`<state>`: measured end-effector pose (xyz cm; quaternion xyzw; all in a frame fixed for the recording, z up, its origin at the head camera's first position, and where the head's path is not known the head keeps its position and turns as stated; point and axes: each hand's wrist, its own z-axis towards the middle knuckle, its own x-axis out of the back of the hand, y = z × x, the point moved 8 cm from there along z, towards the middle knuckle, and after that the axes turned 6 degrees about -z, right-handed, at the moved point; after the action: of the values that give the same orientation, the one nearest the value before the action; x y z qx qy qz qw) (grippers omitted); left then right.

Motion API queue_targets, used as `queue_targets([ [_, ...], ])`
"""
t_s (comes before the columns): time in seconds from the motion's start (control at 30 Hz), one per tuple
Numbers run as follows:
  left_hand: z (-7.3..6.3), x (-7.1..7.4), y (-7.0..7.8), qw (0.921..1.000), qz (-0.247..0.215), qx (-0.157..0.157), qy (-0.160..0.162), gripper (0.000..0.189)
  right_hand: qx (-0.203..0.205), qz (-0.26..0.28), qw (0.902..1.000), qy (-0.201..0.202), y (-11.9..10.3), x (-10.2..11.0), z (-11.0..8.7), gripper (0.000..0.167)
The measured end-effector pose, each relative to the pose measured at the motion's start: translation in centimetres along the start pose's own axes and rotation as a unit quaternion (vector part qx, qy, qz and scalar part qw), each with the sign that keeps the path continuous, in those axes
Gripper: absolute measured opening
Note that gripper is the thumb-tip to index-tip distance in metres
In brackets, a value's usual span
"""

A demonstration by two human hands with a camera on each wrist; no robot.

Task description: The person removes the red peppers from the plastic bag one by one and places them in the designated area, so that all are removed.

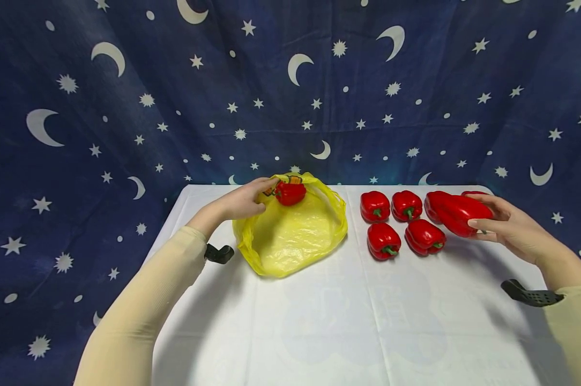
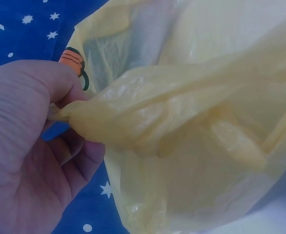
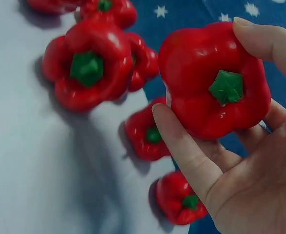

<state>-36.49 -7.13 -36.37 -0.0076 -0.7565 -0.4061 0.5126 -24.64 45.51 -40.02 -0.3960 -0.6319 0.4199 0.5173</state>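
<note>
A yellow plastic bag [image 1: 295, 241] lies with its mouth spread on the white table, and one red bell pepper [image 1: 290, 194] sits inside by its far rim. My left hand [image 1: 242, 200] is at the bag's left rim. In the left wrist view, the thumb and fingers of that hand [image 2: 30, 136] pinch a fold of the yellow film [image 2: 128, 112]. Over the right side of the table, my right hand [image 1: 517, 228] holds a red bell pepper [image 1: 459, 213] raised. The right wrist view shows its green stem [image 3: 227, 87] between thumb and fingers.
Several more red bell peppers [image 1: 383, 241] stand in two rows between the bag and my right hand. Behind the white table [image 1: 329, 332] hangs a dark blue cloth [image 1: 271, 80] with moons and stars. Each wrist wears a black strap mount [image 1: 531, 294].
</note>
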Motion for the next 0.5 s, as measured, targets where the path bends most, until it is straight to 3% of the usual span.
queue_targets([
  [0.27, 0.1, 0.0, -0.1, 1.0000, -0.002, -0.003, 0.000, 0.077, -0.043, 0.032, 0.9984, 0.016, 3.3, 1.5, -1.1, 0.054],
  [0.5, -0.1, 0.0, 0.0, 1.0000, -0.006, -0.004, 0.000, 0.077, -0.066, -0.009, 0.9976, 0.018, 5.4, 1.6, -1.7, 0.052],
])
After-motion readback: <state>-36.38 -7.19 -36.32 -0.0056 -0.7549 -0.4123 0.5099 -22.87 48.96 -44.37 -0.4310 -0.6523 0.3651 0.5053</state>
